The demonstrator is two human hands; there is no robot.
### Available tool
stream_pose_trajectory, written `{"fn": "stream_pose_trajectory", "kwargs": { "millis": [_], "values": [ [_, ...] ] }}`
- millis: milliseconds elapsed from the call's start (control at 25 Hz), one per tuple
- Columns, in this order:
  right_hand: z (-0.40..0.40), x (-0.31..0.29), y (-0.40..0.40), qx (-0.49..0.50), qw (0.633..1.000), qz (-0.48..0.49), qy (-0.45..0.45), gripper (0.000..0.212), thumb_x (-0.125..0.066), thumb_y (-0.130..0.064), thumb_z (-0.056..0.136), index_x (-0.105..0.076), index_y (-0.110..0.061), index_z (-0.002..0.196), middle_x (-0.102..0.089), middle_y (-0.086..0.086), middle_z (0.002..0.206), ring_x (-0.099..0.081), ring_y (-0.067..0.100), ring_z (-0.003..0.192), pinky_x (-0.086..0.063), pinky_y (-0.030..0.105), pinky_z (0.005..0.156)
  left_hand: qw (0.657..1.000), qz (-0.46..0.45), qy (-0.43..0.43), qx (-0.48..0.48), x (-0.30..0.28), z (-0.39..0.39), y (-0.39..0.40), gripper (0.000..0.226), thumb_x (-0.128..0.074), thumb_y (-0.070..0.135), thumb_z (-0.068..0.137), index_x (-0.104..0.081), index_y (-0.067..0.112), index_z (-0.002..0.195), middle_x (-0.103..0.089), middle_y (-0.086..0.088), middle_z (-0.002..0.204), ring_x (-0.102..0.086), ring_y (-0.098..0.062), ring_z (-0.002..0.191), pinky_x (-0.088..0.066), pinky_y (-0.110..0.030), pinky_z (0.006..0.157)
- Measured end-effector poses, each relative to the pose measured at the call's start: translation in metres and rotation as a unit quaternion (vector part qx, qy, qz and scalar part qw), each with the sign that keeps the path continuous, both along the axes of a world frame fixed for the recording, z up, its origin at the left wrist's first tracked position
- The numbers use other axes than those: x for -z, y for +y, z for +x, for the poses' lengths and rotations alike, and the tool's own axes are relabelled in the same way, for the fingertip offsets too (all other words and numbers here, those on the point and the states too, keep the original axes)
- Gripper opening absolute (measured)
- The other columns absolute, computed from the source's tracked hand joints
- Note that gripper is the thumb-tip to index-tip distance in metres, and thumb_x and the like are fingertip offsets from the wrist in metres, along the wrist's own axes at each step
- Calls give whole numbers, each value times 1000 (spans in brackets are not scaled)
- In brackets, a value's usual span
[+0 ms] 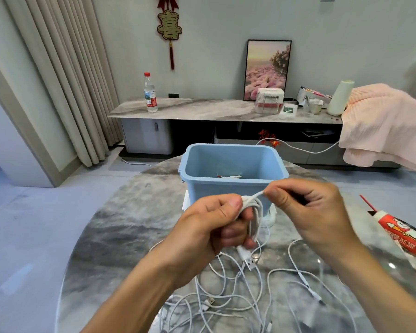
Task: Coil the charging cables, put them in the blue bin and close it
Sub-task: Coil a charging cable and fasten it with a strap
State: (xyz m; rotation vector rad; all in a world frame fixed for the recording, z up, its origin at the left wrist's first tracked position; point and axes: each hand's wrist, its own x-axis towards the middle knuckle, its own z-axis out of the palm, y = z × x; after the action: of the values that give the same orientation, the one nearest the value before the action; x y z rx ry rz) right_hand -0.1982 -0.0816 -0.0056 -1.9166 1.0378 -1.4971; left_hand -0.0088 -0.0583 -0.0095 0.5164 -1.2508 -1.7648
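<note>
Living room setup: round marble table up front, a long marble console against the wall behind it with a water bottle, a framed flower picture and a pink blanket draped over the right end.

Blue bin sits open at the far side of the table, lid off, with something small lying at the bottom, can't tell what. A white flat piece pokes out from under or behind it, maybe the lid, not sure.

Left hand is curled around a white coil, thumb clamped over the top of the loops, a USB plug dangling below. Right hand pinches the loose end of that same cable between thumb and fingertip, just beside the coil, in front of the bin.

Loose cables are tangled on the table near the edge, below both hands. A red-and-white packet lies at the right.
</note>
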Motion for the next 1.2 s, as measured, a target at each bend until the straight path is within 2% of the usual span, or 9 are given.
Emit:
{"fn": "stream_pose_trajectory", "kwargs": {
  "millis": [120, 240, 440, 600, 680, 760, 920, 1040, 1200],
  "values": [
    [14, 15, 0, -7, 999, 34, -8, 13, -66, -31, 87, -74, -24, 78, -61, -17, 56, -50, -3, 52, -37, 11, 54, 996, 55, 69, -7, 0, 2, 0, 27, -48, 26, 93, -64, 8, 79, -40, 0, 57, -36, -11, 48, -50, -28, 67],
    [25, 28, 2, -23, 997, 73, -21, 23, -59, -38, 94, -72, -23, 81, -47, -4, 52, -37, 4, 50, -31, 22, 48, 981, 98, 166, 0, -1, 4, -2, 29, -46, 26, 96, -64, 6, 82, -39, 2, 59, -39, -9, 48, -51, -28, 69],
    [56, 57, 22, -38, 986, 156, 43, 23, -48, -34, 99, -67, -23, 93, -49, -12, 54, -41, 1, 50, -32, 19, 53, 942, 125, 295, -103, -1, 14, -14, 20, -49, 23, 96, -60, 7, 89, -42, 3, 66, -44, -9, 57, -51, -33, 97],
    [77, 41, 49, -29, 951, 182, 247, 17, -39, -32, 104, -55, -26, 108, -62, -16, 75, -56, 4, 72, -42, 26, 67, 948, 7, 131, -289, 3, 31, -29, 21, -49, 21, 93, -59, 5, 102, -54, 0, 70, -52, -13, 68, -44, -37, 102],
    [81, 21, 62, 14, 912, 146, 384, 24, -27, -40, 104, -47, -28, 112, -66, -4, 98, -62, 22, 95, -42, 34, 75, 939, -117, -51, -320, 7, 33, -29, 19, -53, 22, 95, -61, 7, 104, -56, -1, 72, -50, -14, 72, -43, -34, 86],
    [75, -9, 69, 57, 903, 52, 423, 37, -20, -48, 98, -50, -28, 104, -68, -3, 97, -64, 26, 94, -43, 37, 72, 912, -231, -196, -277, 12, 30, -23, 21, -48, 23, 96, -61, 7, 103, -53, -1, 73, -48, -17, 71, -42, -28, 71],
    [32, -44, 53, 42, 956, -85, 277, 13, -60, -37, 90, -69, -30, 82, -64, -27, 67, -60, -6, 62, -47, 16, 59, 938, -252, -186, -151, 8, 17, -9, 27, -46, 21, 99, -53, 0, 84, -45, -5, 70, -41, -24, 66, -39, -34, 61],
    [28, -33, 37, -16, 998, -11, 67, 7, -73, -22, 86, -69, -17, 83, -70, -13, 65, -63, 1, 57, -48, 17, 57, 989, -106, -40, -91, 2, 5, -6, 33, -54, 26, 90, -56, -6, 82, -42, 0, 61, -38, -19, 61, -47, -27, 66],
    [43, -17, 32, -6, 988, 67, -136, 24, -74, -10, 78, -51, -4, 79, -55, -2, 48, -39, 4, 39, -35, 12, 41, 996, -33, 66, -56, 3, -5, 0, 15, -54, 16, 89, -63, 12, 77, -36, 4, 57, -32, -11, 54, -49, -26, 68]
  ]
}}
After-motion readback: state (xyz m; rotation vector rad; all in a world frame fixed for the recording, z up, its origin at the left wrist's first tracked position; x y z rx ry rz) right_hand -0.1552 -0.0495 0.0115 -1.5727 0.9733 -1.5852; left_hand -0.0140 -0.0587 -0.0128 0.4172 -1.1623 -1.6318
